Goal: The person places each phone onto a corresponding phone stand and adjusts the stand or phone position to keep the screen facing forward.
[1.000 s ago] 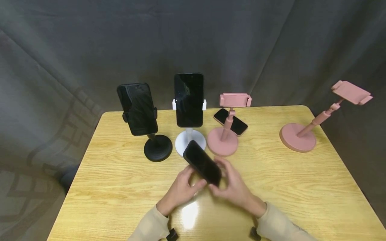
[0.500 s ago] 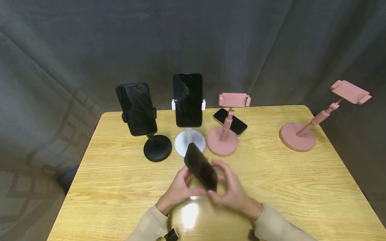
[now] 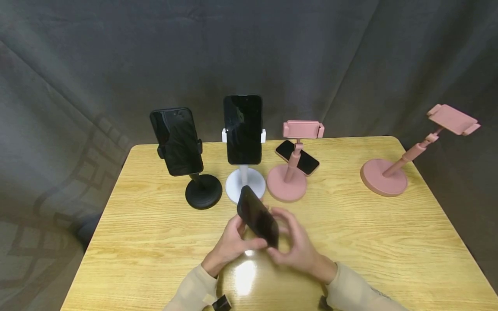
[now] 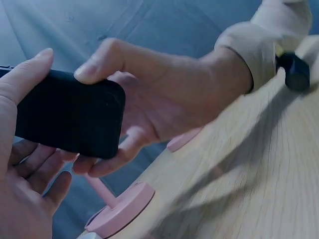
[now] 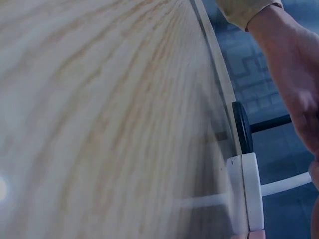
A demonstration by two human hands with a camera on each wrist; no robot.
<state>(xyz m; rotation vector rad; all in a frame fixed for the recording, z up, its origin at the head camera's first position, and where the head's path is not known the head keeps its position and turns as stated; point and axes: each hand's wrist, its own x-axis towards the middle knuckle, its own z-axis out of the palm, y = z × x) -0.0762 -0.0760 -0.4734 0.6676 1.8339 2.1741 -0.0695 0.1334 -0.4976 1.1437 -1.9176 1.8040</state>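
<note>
Both hands hold a black smartphone [image 3: 257, 217] tilted above the table, in front of the white phone stand [image 3: 254, 183]. My left hand [image 3: 229, 247] grips its left side, with the thumb along the near edge. At the lower right end, my right hand [image 3: 298, 244] pinches it between thumb and fingers. The left wrist view shows the phone's dark flat face [image 4: 70, 112] with the right thumb on its upper edge and fingers beneath. In the right wrist view the left hand [image 5: 294, 74] is at the right edge, and the phone is out of sight.
A black stand [image 3: 204, 192] and the white stand each carry an upright phone. A pink stand [image 3: 285, 185] has a bare holder, with another phone [image 3: 307, 163] lying behind it. A second pink stand [image 3: 385, 178] leans at the far right. Dark curtain hangs behind the table [image 3: 148, 242].
The held phone has turned to a steeper tilt, its lower end shifting left and slightly down. My right hand has moved a little left with it; the stands stay put.
</note>
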